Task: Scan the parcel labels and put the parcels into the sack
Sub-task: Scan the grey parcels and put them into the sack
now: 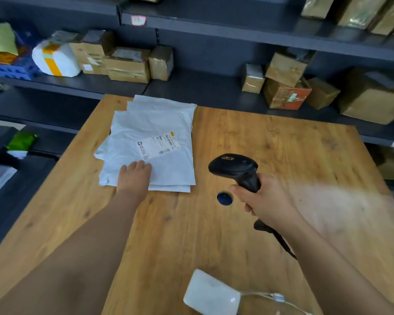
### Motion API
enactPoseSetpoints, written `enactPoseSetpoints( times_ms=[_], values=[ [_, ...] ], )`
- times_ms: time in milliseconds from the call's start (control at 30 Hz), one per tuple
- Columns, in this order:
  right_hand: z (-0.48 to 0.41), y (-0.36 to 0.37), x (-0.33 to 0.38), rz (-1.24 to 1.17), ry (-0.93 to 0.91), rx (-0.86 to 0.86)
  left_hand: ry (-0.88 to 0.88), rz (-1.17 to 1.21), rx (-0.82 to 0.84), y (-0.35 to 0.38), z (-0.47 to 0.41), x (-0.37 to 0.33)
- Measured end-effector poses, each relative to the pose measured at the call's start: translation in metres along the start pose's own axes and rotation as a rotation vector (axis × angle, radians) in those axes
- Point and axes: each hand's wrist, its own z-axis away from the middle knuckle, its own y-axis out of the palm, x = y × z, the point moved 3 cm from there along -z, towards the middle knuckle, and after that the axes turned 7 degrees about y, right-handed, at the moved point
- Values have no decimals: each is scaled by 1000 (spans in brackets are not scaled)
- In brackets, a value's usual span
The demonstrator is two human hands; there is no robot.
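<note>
The job looked to be at or near its start. A stack of at least three white parcels (155, 123) lay on the wooden table (282, 155), at about 11 o'clock from its middle. No sack showed anywhere in view, so nothing could be counted as bagged.

The left hand (134, 178) rested on the near edge of the top parcel at the stack's 6 o'clock, fingers straight and laid flat, pressing rather than gripping. The right hand (266, 201) had its fingers curled tight round the handle of a black scanner (234, 167), held above the table at about 1 o'clock from the middle. Its head was turned toward 10 o'clock, at the stack. Scanning the top parcel seemed to be the step in hand. Bagging it and working through the parcels beneath were not yet done.

The top parcel carried a white shipping label (158, 145) set at a slant. It showed a small black logo at its left end, a yellow tag at its upper right corner, rows of black print and what were probably small barcodes, all too blurred to read. A gold mark on the scanner's head was likewise unreadable. Pale tags on the dark shelves (214, 35) at 12 o'clock showed no legible text. A white device (212, 294) with a cable lay at 6 o'clock.
</note>
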Motion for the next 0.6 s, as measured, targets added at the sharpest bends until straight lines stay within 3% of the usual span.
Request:
enactPoseSetpoints(
  times_ms=[133, 233, 333, 433, 500, 600],
  values=[
    [6, 3, -2, 4, 41, -33, 77, 18, 40, -10, -1, -4],
    [11, 5, -2, 3, 38, -43, 121, 160, 60, -14, 22, -21],
    [17, 9, -5, -1, 33, -53, 205, 421, 92, -9, 62, -48],
    [23, 17, -11, -18, 53, -17, 93, 719, 51, -2, 83, -50],
    [26, 21, -13, -11, 70, 5, 15, 603, -55, 2, 74, -34],
    [27, 24, -15, -7, 77, 3, -26, 350, 13, 2, 42, -11]
  ],
)
